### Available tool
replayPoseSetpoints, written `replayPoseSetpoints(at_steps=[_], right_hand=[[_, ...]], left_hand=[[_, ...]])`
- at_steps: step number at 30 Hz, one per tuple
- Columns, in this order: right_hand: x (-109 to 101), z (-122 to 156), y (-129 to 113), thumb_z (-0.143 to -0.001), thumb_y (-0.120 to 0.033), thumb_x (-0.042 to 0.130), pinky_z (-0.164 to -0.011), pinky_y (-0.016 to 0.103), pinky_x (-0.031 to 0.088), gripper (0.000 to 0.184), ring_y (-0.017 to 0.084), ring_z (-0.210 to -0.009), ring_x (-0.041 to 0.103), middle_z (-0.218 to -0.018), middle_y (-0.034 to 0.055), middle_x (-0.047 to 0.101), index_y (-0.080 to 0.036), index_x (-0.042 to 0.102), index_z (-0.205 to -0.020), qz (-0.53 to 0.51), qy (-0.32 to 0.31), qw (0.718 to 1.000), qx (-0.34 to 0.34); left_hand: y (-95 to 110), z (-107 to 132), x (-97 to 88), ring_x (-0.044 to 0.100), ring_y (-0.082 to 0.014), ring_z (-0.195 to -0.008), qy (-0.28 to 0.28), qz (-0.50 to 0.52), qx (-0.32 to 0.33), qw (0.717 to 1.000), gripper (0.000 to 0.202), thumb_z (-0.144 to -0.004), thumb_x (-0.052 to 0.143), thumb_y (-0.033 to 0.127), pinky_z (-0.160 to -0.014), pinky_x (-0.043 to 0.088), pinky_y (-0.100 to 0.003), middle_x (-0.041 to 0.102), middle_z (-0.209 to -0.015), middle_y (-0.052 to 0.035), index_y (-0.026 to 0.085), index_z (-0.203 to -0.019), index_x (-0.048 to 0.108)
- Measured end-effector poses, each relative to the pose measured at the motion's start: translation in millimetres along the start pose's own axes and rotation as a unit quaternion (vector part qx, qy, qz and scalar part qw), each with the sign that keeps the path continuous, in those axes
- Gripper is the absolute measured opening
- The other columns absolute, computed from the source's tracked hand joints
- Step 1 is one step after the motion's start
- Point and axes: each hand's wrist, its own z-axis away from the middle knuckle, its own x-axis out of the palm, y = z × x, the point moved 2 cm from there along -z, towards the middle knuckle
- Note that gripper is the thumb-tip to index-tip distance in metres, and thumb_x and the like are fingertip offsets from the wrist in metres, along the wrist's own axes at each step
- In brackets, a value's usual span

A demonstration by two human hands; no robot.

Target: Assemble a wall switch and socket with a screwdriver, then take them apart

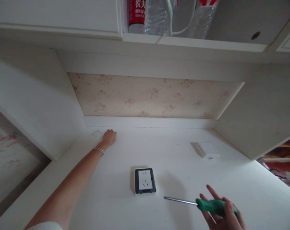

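Fingers of the right hand (231,218) hold a screwdriver (208,205) loosely by its green handle, thumb against it and other fingers spread, its metal shaft pointing left. The left hand (108,138), a thin bracelet (100,150) on its wrist, reaches far across a white surface (111,204); its fingers curl downward, and whether they grasp anything cannot be told. Just left of that hand lies a faint, pale square piece (97,134), too indistinct to identify. A power socket (145,180) sits at lower centre, between the arms, its white face ringed by a bare dark border (153,179). That exposed border suggests the outer trim is off, so the socket looks only partly assembled, with the trim not fitted. The screwdriver's tip is near the socket but apart from it, engaging no screw. Whether any screws are tight is too small to tell.
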Motion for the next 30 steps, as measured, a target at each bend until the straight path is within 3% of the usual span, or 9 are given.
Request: replayPoseSetpoints(at_steps=[3, 9, 12, 15, 18, 21, 25, 30], right_hand=[[17.8, 3.2, 3.5, -0.064, -0.044, 0.078, -0.066, 0.044, 0.059, 0.040, 0.030, -0.082, 0.069, -0.103, 0.0103, 0.069, -0.024, 0.056, -0.091, 0.008, -0.013, 1.000, 0.018], [79.0, 3.0, 13.8, -0.070, -0.040, 0.075, -0.068, 0.034, 0.059, 0.036, 0.023, -0.081, 0.069, -0.098, 0.0029, 0.069, -0.022, 0.055, -0.094, -0.004, -0.099, 0.995, 0.016], [111.5, -16.8, 30.6, -0.070, -0.035, 0.076, -0.065, 0.028, 0.059, 0.034, 0.019, -0.076, 0.069, -0.090, 0.0014, 0.069, -0.020, 0.056, -0.092, -0.056, -0.118, 0.990, 0.052], [133.4, -43.3, 51.0, -0.069, -0.031, 0.076, -0.062, 0.019, 0.057, 0.029, 0.013, -0.068, 0.068, -0.082, 0.0010, 0.069, -0.019, 0.056, -0.085, -0.117, -0.113, 0.981, 0.105], [134.9, -65.4, 68.2, -0.069, -0.030, 0.077, -0.062, 0.019, 0.057, 0.028, 0.012, -0.065, 0.067, -0.079, 0.0005, 0.070, -0.018, 0.056, -0.082, -0.130, -0.112, 0.977, 0.125], [118.4, -79.1, 80.5, -0.068, -0.029, 0.077, -0.059, 0.018, 0.057, 0.027, 0.013, -0.067, 0.068, -0.075, 0.0001, 0.070, -0.017, 0.056, -0.081, -0.128, -0.082, 0.980, 0.128], [96.7, -89.2, 86.3, -0.072, -0.027, 0.073, -0.062, 0.017, 0.057, 0.021, 0.010, -0.065, 0.067, -0.069, -0.0043, 0.069, -0.019, 0.056, -0.081, -0.128, -0.043, 0.985, 0.108], [93.7, -94.9, 88.1, -0.071, -0.029, 0.074, -0.058, 0.017, 0.056, 0.022, 0.011, -0.064, 0.067, -0.070, -0.0025, 0.069, -0.018, 0.057, -0.082, -0.120, -0.046, 0.986, 0.110]], left_hand=[[20.1, 25.9, -4.4, 0.056, -0.0216, -0.103, 0.008, 0.075, 0.040, 0.996, 0.031, -0.083, 0.042, 0.009, -0.097, 0.038, -0.035, 0.065, -0.104, -0.0104, 0.016, -0.101, 0.066], [67.8, 111.2, -10.0, 0.061, -0.0144, -0.091, 0.036, 0.235, 0.086, 0.967, 0.030, -0.092, 0.041, 0.036, -0.080, 0.049, -0.024, 0.066, -0.103, -0.0035, 0.020, -0.104, 0.063], [95.0, 151.3, -12.5, 0.062, -0.0165, -0.084, 0.062, 0.420, 0.091, 0.901, 0.029, -0.086, 0.052, 0.043, -0.075, 0.051, -0.026, 0.066, -0.094, -0.0049, 0.018, -0.091, 0.067], [119.8, 176.9, -12.8, 0.061, -0.0169, -0.084, 0.060, 0.466, 0.100, 0.877, 0.028, -0.087, 0.053, 0.043, -0.075, 0.051, -0.026, 0.065, -0.093, -0.0057, 0.020, -0.091, 0.069], [136.3, 189.0, -10.4, 0.060, -0.0180, -0.094, 0.070, 0.477, 0.103, 0.870, 0.029, -0.091, 0.048, 0.041, -0.081, 0.051, -0.027, 0.065, -0.100, -0.0058, 0.023, -0.101, 0.069], [147.5, 192.9, -5.4, 0.059, -0.0182, -0.098, 0.073, 0.461, 0.125, 0.876, 0.027, -0.092, 0.047, 0.037, -0.087, 0.048, -0.029, 0.066, -0.101, -0.0039, 0.026, -0.103, 0.069], [160.5, 192.7, 2.4, 0.059, -0.0182, -0.095, 0.044, 0.450, 0.159, 0.878, 0.025, -0.092, 0.048, 0.035, -0.086, 0.048, -0.030, 0.068, -0.097, -0.0022, 0.029, -0.105, 0.069], [167.5, 191.4, 4.4, 0.060, -0.0184, -0.089, 0.041, 0.420, 0.171, 0.890, 0.023, -0.091, 0.051, 0.037, -0.086, 0.046, -0.033, 0.070, -0.091, -0.0013, 0.030, -0.103, 0.069]])
